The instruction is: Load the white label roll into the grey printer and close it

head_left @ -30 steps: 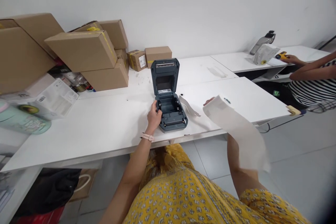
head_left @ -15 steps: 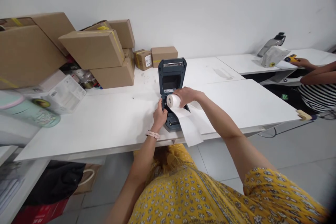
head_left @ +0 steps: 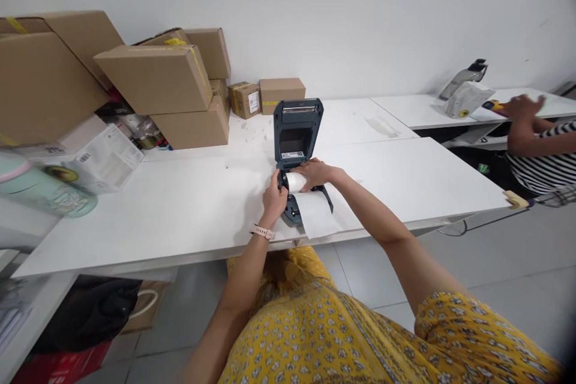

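A dark label printer stands at the front edge of the white table with its lid raised. Inside its body sits a white paper roll, whose loose strip hangs forward over the printer's front. My right hand grips the roll from the right, fingers over its top. On the left, my left hand is closed on the printer's side, thumb near the roll's end. A pink watch band is on my left wrist.
Cardboard boxes are stacked at the back left, with a mint-green bottle and a white carton in front. Two small boxes stand behind the printer. At far right, a co-worker's hands are above another table.
My right hand has lowered the paper roll into the printer body, and the loose strip has shifted left. My left hand stays on the printer's side. The co-worker's hands have come up.
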Tool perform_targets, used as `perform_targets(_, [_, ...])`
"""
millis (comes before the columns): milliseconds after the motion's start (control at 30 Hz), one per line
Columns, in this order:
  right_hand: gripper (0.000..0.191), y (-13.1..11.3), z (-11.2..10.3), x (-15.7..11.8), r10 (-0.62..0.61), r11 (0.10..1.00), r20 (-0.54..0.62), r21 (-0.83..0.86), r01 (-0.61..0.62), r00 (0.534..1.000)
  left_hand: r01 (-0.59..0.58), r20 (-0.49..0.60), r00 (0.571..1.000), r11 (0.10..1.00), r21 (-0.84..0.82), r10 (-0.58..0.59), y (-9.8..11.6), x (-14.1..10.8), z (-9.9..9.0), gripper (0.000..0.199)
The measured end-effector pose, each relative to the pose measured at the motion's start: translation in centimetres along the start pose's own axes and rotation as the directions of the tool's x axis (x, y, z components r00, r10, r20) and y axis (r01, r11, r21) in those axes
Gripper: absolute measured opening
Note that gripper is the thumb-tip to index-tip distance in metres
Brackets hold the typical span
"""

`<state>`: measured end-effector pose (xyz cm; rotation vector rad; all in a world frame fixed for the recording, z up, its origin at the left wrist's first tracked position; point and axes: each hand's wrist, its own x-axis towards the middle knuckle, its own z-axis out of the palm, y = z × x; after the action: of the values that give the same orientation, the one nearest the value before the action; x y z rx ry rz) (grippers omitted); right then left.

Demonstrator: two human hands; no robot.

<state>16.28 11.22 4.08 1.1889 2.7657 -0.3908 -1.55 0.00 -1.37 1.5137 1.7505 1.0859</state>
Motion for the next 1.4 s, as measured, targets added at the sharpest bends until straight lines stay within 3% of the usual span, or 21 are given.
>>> perform_targets(67, [0.072,0.2,-0.7,-1.4,-0.040,0.991,-0.072,0.126,0.049,0.997,0.003,0.002,1.000,1.000,-0.003,-0.003,0.0,0.0,0.0,0.070])
perform_targets(133, [0.049,0.7,-2.1,-2.5,-0.055,0.935,-0.294,0.320,0.153,0.954,0.010,0.012,1.000,1.000,0.001,-0.010,-0.1,0.0,0.0,0.069])
perform_targets(167, [0.044,1.1,-3.1,-2.9,-0.010,0.894,-0.456,0.394,0.212,0.890,0.014,0.016,1.000,1.000,0.007,-0.014,-0.1,0.0,0.0,0.069])
perform_targets(200, [0.046,1.6,-4.2,-3.0,0.071,0.861,-0.618,0.434,0.264,0.783,0.016,0.018,1.000,1.000,0.012,-0.016,-0.1,0.0,0.0,0.069])
perform_targets(267, [0.055,2.7,-6.7,-2.3,0.234,0.844,-0.831,0.431,0.319,0.504,0.013,0.011,1.000,1.000,0.017,-0.013,-0.2,0.0,0.0,0.068])
perform_targets(300, [0.058,3.3,-7.9,-1.6,0.273,0.849,-0.874,0.416,0.326,0.403,0.010,0.006,1.000,1.000,0.015,-0.010,-0.2,0.0,0.0,0.068])
perform_targets(333, [0.063,3.9,-8.9,-0.7,0.282,0.850,-0.885,0.410,0.332,0.370,0.006,0.002,1.000,1.000,0.012,-0.007,-0.2,0.0,0.0,0.068])
perform_targets(367, [0.069,4.5,-9.9,0.2,0.281,0.839,-0.873,0.425,0.340,0.398,0.004,-0.003,1.000,1.000,0.007,-0.004,-0.3,0.0,0.0,0.068])
perform_targets(467, [0.087,5.2,-11.2,2.6,0.274,0.760,-0.742,0.557,0.336,0.612,-0.002,-0.009,1.000,1.000,-0.012,0.001,-0.4,0.0,0.1,0.068])
perform_targets(533, [0.096,4.8,-11.0,2.9,0.283,0.716,-0.677,0.621,0.320,0.680,-0.002,-0.012,1.000,1.000,-0.023,0.001,-0.5,0.0,0.1,0.067])
perform_targets(600, [0.096,3.9,-10.3,2.2,0.290,0.715,-0.689,0.617,0.328,0.664,0.001,-0.007,1.000,1.000,-0.027,-0.001,-0.5,0.0,0.1,0.066])
perform_targets(700, [0.085,2.2,-8.7,-0.3,0.279,0.740,-0.747,0.568,0.360,0.603,-0.013,-0.009,1.000,1.000,0.005,0.013,0.0,-0.3,-0.2,0.065])
perform_targets(833, [0.076,0.6,-6.8,-3.3,0.261,0.730,-0.778,0.546,0.410,0.572,-0.196,-0.102,0.972,0.969,0.151,0.213,2.2,-1.4,0.1,0.056])
perform_targets(900, [0.073,0.3,-6.3,-3.9,0.242,0.733,-0.791,0.528,0.429,0.561,-0.343,0.003,0.937,0.922,0.181,0.348,3.6,-2.1,0.7,0.048])
perform_targets(967, [0.071,0.2,-6.1,-4.0,0.226,0.742,-0.804,0.508,0.438,0.549,-0.447,0.226,0.886,0.874,0.192,0.404,4.7,-2.9,1.4,0.045])
perform_targets(1033, [0.070,0.3,-6.1,-3.8,0.224,0.742,-0.806,0.505,0.441,0.547,-0.508,0.433,0.819,0.827,0.242,0.376,5.3,-3.8,2.0,0.055])
perform_targets(1100, [0.068,0.3,-6.2,-3.7,0.229,0.733,-0.803,0.514,0.445,0.550,-0.551,0.548,0.772,0.769,0.324,0.323,5.3,-4.8,2.2,0.070])
perform_targets(1233, [0.067,-0.1,-5.9,-3.7,0.244,0.717,-0.808,0.523,0.461,0.536,-0.613,0.608,0.742,0.652,0.447,0.281,4.8,-6.9,2.3,0.088])
perform_targets(1400, [0.070,-0.4,-5.2,-4.0,0.240,0.718,-0.824,0.506,0.477,0.512,-0.604,0.554,0.776,0.605,0.518,0.301,4.9,-8.5,3.6,0.094])
